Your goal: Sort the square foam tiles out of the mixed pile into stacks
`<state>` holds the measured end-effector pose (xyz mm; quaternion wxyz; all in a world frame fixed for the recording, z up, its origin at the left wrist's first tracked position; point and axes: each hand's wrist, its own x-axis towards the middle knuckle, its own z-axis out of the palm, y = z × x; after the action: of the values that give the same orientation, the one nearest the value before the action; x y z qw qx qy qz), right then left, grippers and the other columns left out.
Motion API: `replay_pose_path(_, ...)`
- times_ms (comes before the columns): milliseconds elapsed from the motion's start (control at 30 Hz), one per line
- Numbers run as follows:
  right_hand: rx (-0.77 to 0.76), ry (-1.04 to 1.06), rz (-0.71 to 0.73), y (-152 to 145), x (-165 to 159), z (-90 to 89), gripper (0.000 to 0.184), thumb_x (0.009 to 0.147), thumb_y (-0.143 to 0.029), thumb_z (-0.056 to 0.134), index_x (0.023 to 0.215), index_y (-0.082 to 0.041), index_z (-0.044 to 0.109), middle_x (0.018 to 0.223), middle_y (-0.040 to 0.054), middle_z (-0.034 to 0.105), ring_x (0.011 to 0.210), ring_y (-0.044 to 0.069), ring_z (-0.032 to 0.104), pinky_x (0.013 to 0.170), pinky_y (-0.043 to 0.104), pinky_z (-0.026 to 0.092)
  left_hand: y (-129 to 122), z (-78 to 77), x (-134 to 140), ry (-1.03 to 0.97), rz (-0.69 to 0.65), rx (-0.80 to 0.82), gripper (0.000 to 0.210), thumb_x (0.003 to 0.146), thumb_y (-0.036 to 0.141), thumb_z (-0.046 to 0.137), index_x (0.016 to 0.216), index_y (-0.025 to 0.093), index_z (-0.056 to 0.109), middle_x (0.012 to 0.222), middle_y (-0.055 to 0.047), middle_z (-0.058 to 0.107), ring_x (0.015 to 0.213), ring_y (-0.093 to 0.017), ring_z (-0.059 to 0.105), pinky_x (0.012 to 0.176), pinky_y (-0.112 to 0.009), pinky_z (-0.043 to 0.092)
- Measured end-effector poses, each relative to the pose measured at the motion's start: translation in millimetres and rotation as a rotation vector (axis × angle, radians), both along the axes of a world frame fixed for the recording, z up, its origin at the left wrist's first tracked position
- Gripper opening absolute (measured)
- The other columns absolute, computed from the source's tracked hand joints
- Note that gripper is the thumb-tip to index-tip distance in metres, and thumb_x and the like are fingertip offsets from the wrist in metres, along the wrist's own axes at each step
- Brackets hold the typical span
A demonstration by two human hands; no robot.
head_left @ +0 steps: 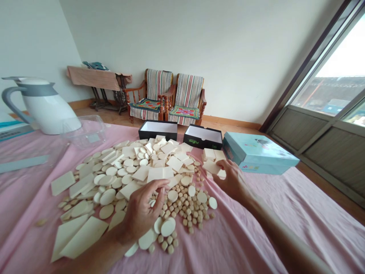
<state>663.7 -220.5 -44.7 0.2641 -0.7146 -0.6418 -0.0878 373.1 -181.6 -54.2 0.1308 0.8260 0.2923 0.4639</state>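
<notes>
My right hand (232, 179) pinches a pale square wooden tile (210, 166) between thumb and fingers, just over a small group of square tiles (209, 153) beside the blue box. Over the near side of a wide pile of wooden pieces, my left hand (144, 207) hangs with loosely bent fingers; nothing shows in it. Round wooden discs (107, 197) and more square tiles (155, 174) make up the pile. Small wooden cubes (185, 201) spread between my hands, with a few discs (168, 227) on them. Long rectangular boards (84, 238) lie at the near left.
Two black open boxes (203, 142) with white insides stand behind the pile. A light blue shoebox (259, 154) sits at the right. At the left are a white jug (47, 108) and a clear plastic tub (85, 133). The pink cloth (308, 217) has folds.
</notes>
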Motion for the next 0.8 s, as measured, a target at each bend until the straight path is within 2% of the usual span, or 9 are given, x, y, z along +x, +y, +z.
replay_pose_path(133, 0.017, -0.03, -0.222, -7.6, 35.9, -8.9, 0.026, 0.076, -0.033, 0.058, 0.094, -0.015, 0.057, 0.086, 0.0096, 0.061, 0.08, 0.024, 0.056, 0.073, 0.035, 0.043, -0.7, -1.4, 1.5, 0.0, -0.002, -0.003, 0.019, 0.089, 0.015, 0.051, 0.104, 0.019, 0.062, 0.087, 0.0, 0.073, 0.077, -0.012, 0.071, 0.073, -0.019, 0.056)
replay_pose_path(233, -0.041, -0.049, -0.32, -6.2, 41.7, -17.8, 0.025, 0.077, -0.037, 0.057, 0.091, -0.016, 0.056, 0.085, 0.0107, 0.061, 0.08, 0.025, 0.056, 0.072, 0.035, 0.042, 0.8, -4.2, 1.6, 0.009, 0.009, 0.0, 0.019, 0.089, 0.015, 0.051, 0.104, 0.019, 0.062, 0.087, 0.0, 0.073, 0.077, -0.012, 0.07, 0.073, -0.02, 0.056)
replay_pose_path(333, -0.084, -0.03, -0.35, -3.2, 36.1, -25.1, 0.026, 0.081, -0.041, 0.054, 0.089, -0.017, 0.054, 0.085, 0.0119, 0.062, 0.084, 0.027, 0.058, 0.072, 0.035, 0.042, 1.0, -3.9, 1.8, 0.024, 0.013, 0.017, 0.019, 0.089, 0.015, 0.05, 0.105, 0.019, 0.061, 0.087, -0.001, 0.073, 0.077, -0.012, 0.07, 0.073, -0.02, 0.056)
replay_pose_path(467, -0.079, 0.031, -0.327, -1.9, 36.2, -24.5, 0.032, 0.084, -0.05, 0.049, 0.088, -0.018, 0.054, 0.084, 0.0108, 0.064, 0.082, 0.026, 0.06, 0.069, 0.033, 0.04, -6.0, 7.1, 11.4, 0.115, -0.05, -0.004, 0.022, 0.088, 0.015, 0.048, 0.105, 0.019, 0.062, 0.095, -0.003, 0.073, 0.086, -0.014, 0.07, 0.08, -0.024, 0.056)
replay_pose_path(567, -0.091, 0.087, -0.315, -0.5, 45.9, -21.2, 0.027, 0.087, -0.044, 0.045, 0.088, -0.019, 0.055, 0.085, 0.0096, 0.065, 0.077, 0.023, 0.061, 0.065, 0.031, 0.038, -8.3, 16.4, 34.3, 0.283, -0.169, -0.133, 0.038, 0.085, 0.015, 0.047, 0.121, 0.02, 0.057, 0.118, -0.007, 0.067, 0.104, -0.018, 0.066, 0.092, -0.03, 0.053)
replay_pose_path(633, -0.143, 0.126, -0.315, 1.9, 52.3, -22.3, 0.023, 0.088, -0.036, 0.042, 0.091, -0.018, 0.056, 0.084, 0.0092, 0.066, 0.075, 0.022, 0.062, 0.063, 0.03, 0.036, -2.6, 19.0, 57.6, 0.374, -0.245, -0.254, 0.053, 0.083, 0.015, 0.048, 0.136, 0.019, 0.046, 0.131, -0.009, 0.06, 0.115, -0.02, 0.061, 0.097, -0.032, 0.051)
replay_pose_path(733, -0.244, 0.161, -0.336, 6.7, 57.6, -29.1, 0.018, 0.084, -0.026, 0.041, 0.09, -0.017, 0.056, 0.075, 0.0082, 0.065, 0.072, 0.022, 0.061, 0.059, 0.029, 0.033, 16.4, 19.1, 98.1, 0.451, -0.234, -0.4, 0.065, 0.08, 0.014, 0.049, 0.143, 0.014, 0.036, 0.124, -0.012, 0.064, 0.111, -0.022, 0.063, 0.092, -0.031, 0.052)
replay_pose_path(800, -0.27, 0.17, -0.34, 9.3, 58.9, -34.0, 0.016, 0.079, -0.022, 0.043, 0.087, -0.016, 0.056, 0.073, 0.0079, 0.065, 0.071, 0.022, 0.06, 0.058, 0.029, 0.032, 30.9, 19.6, 123.0, 0.511, -0.159, -0.454, 0.069, 0.077, 0.013, 0.052, 0.143, 0.013, 0.034, 0.117, -0.013, 0.067, 0.106, -0.024, 0.066, 0.088, -0.031, 0.053)
